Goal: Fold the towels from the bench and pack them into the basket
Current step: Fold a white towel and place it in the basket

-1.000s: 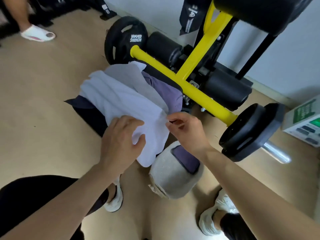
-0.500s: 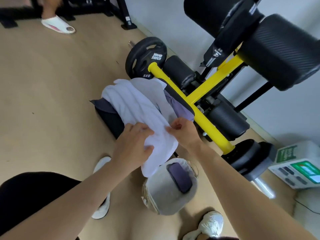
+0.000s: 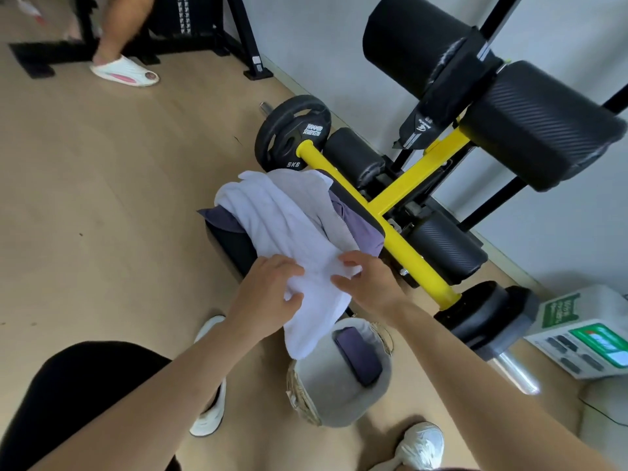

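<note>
A white towel [image 3: 278, 229] lies draped over the black bench pad [image 3: 234, 248], its near end hanging toward the basket. My left hand [image 3: 263, 294] grips the towel's near left part. My right hand [image 3: 365, 283] rests on its right edge, fingers pinching the cloth. Under it lie a light grey towel [image 3: 326, 212] and a purple towel [image 3: 360, 229]. The round basket [image 3: 339, 396], with a grey liner, stands on the floor just below the bench, and a folded dark purple towel [image 3: 358, 356] sits inside it.
The yellow frame [image 3: 401, 232] with black roller pads and weight plates [image 3: 292, 130] runs along the bench's right side. A white box [image 3: 588, 338] stands at the far right. Another person's foot in a white slipper [image 3: 125, 71] is at the back left. My own shoes flank the basket.
The view has tilted up and away from the bench. Both hands have stayed on the white towel's near end, with the right hand shifting from a pinch at the corner onto the edge.
</note>
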